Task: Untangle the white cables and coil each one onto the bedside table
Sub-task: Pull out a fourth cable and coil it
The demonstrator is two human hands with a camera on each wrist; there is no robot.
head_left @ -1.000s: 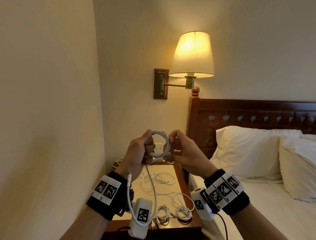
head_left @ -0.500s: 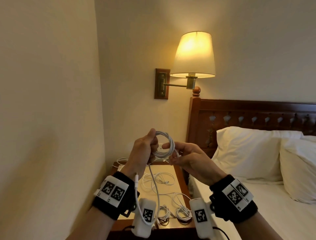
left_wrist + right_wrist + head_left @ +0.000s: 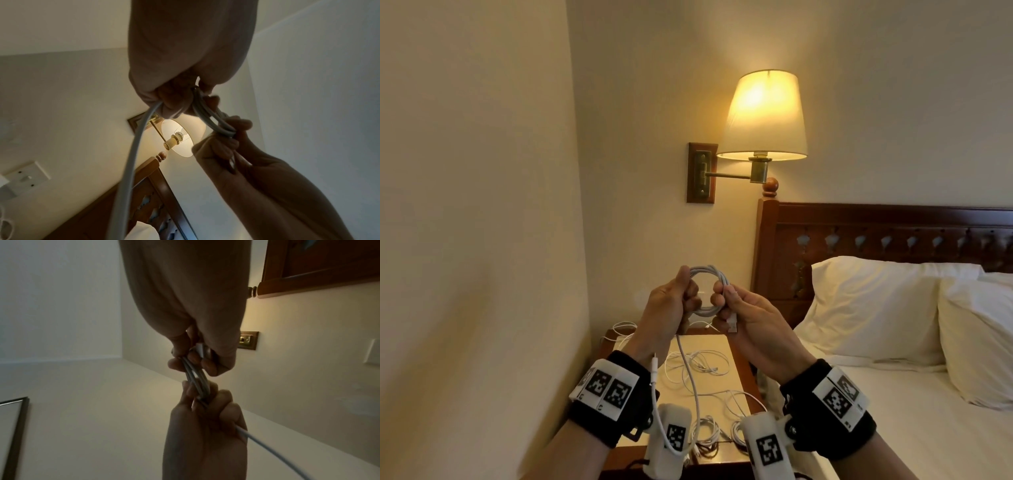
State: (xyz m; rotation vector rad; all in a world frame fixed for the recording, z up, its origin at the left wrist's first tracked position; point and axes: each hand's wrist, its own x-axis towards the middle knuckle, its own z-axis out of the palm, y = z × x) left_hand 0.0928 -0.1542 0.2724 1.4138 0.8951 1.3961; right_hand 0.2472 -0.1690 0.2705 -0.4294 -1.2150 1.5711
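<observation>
A small coil of white cable [image 3: 709,274] hangs in the air above the bedside table [image 3: 738,363]. My left hand [image 3: 671,305] grips the coil's left side, fingers curled round it. The right hand [image 3: 736,308] pinches the coil's right side and holds a USB plug [image 3: 732,324] against the palm. The cable's free tail [image 3: 690,377] drops from the left fist to a small plug [image 3: 654,364] by the left wrist. In the left wrist view the coil [image 3: 207,118] spans both hands. The right wrist view shows the coil [image 3: 195,378] edge-on between the two hands.
Loose white cables [image 3: 698,366] sprawl over the table top, and two coiled bundles [image 3: 709,433] lie near its front edge. A lit wall lamp [image 3: 765,116] hangs above. The bed with pillows [image 3: 876,305] and wooden headboard [image 3: 893,233] is at the right, a wall close at the left.
Both hands have turned the coil and laid another loop on it. The right hand has shifted its hold, and the USB plug now shows at its palm.
</observation>
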